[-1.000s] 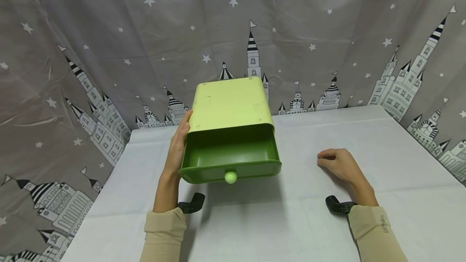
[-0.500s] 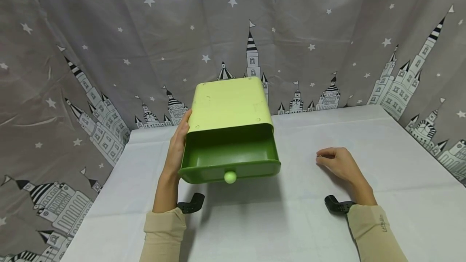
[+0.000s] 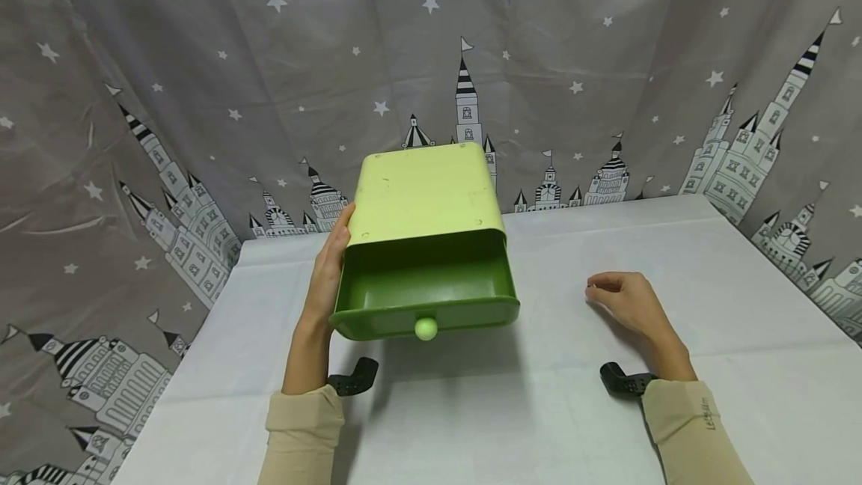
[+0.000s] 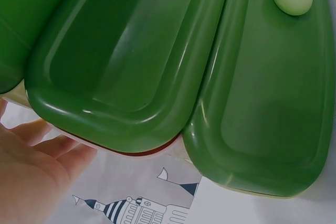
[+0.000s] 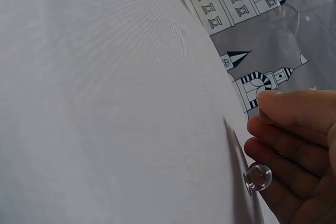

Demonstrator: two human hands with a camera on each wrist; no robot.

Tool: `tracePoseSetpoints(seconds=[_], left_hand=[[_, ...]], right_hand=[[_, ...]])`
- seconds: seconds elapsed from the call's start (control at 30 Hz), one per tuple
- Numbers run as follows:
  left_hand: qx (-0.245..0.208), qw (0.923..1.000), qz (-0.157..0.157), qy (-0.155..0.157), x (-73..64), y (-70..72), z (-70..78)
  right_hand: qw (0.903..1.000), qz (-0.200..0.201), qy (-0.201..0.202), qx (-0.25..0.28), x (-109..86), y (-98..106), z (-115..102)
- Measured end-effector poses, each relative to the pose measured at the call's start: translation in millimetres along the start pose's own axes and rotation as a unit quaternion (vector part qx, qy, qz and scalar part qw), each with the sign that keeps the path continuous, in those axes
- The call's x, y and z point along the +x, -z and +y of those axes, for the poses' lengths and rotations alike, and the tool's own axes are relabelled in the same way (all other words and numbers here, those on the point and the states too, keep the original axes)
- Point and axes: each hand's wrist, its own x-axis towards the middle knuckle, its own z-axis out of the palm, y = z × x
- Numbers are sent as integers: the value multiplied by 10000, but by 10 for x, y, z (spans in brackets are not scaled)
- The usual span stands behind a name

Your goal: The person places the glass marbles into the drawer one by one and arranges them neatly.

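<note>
A small drawer cabinet (image 3: 424,193) with a pale yellow top stands in the middle of the head view. Its top green drawer (image 3: 465,313), fitted with a round light-green knob (image 3: 426,328), is pulled out and shows a bare inside. My left hand (image 3: 326,275) rests along the cabinet's left side, fingers extended against it. In the left wrist view more green drawer fronts (image 4: 136,51) show below. Off to the right, my right hand (image 3: 629,305) is low over the table, thumb and fingers closed around a small clear marble (image 5: 258,177), partly hidden in the head view.
White cloth covers the table (image 3: 458,410). Behind and at both sides hangs a grey curtain (image 3: 303,58) printed with castles and stars. Each wrist wears a black camera mount, such as the right mount (image 3: 626,382).
</note>
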Motion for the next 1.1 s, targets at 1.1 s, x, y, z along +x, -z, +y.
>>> tracePoseSetpoints(seconds=[1.1], left_hand=[[84, 10000, 34, 22, -9, 5, 8]], right_hand=[[9848, 956, 1384, 424, -71, 151, -851]])
